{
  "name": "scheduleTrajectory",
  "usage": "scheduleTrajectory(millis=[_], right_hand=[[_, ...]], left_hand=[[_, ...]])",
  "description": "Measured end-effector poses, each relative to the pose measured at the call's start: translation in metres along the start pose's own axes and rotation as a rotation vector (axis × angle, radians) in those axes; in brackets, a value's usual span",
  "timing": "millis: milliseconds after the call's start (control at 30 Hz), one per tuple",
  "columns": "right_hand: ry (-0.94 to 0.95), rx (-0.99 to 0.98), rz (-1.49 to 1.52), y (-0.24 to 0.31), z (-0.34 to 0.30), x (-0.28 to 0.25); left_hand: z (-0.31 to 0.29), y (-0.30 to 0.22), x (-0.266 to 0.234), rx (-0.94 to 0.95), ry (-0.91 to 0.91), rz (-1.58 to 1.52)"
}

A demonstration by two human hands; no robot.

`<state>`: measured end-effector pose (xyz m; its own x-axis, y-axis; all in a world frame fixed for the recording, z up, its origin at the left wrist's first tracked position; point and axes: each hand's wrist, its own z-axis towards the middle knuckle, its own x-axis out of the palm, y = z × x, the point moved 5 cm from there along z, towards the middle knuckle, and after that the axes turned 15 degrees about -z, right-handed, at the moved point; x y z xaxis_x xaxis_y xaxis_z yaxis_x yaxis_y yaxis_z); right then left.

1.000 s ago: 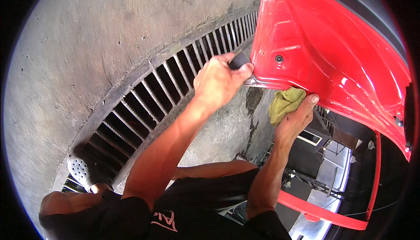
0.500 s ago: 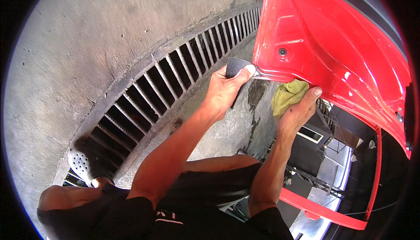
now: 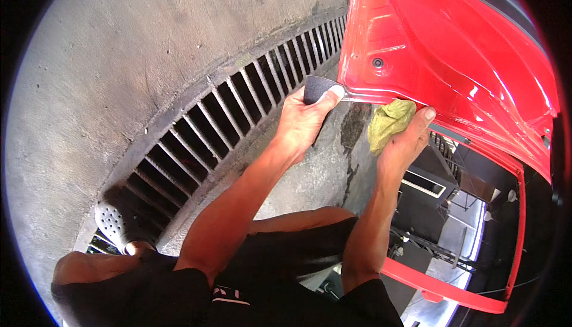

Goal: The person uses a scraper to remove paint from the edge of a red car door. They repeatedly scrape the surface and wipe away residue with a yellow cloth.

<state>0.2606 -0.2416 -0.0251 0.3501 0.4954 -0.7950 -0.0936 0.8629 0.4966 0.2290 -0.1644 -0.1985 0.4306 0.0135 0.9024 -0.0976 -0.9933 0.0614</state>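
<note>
Left hand [image 3: 304, 119]: pinches thin dark-grey sheet [image 3: 317, 88], best kept flat
Right hand [image 3: 409, 141]: bunches yellow-green cloth [image 3: 390, 125]
Red metal panel [image 3: 420, 59]: beyond right hand, sheet contact unclear

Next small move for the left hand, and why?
Probably a short rub of the dark sheet along the corner of the red panel: the left hand pinches it there, while the right hand, holding a yellow-green cloth, is at the lower edge.
</note>
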Motion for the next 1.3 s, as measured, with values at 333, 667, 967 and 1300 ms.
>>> scheduleTrajectory(millis=[333, 667, 967, 1300], right_hand=[[0.038, 0.037, -0.109, -0.004, 0.002, -0.007], [0.173, 0.095, 0.099, 0.008, -0.002, 0.004], [0.321, 0.115, 0.296, -0.003, 0.001, 0.008], [0.403, -0.069, 0.158, -0.004, 0.014, 0.002]], left_hand=[[-0.020, -0.042, -0.010, 0.300, 0.175, 0.801], [-0.029, -0.046, 0.015, 1.280, 0.520, 1.250], [-0.021, -0.051, 0.036, 1.340, 0.579, 1.239], [-0.018, -0.051, 0.043, 1.426, 0.682, 1.180]])
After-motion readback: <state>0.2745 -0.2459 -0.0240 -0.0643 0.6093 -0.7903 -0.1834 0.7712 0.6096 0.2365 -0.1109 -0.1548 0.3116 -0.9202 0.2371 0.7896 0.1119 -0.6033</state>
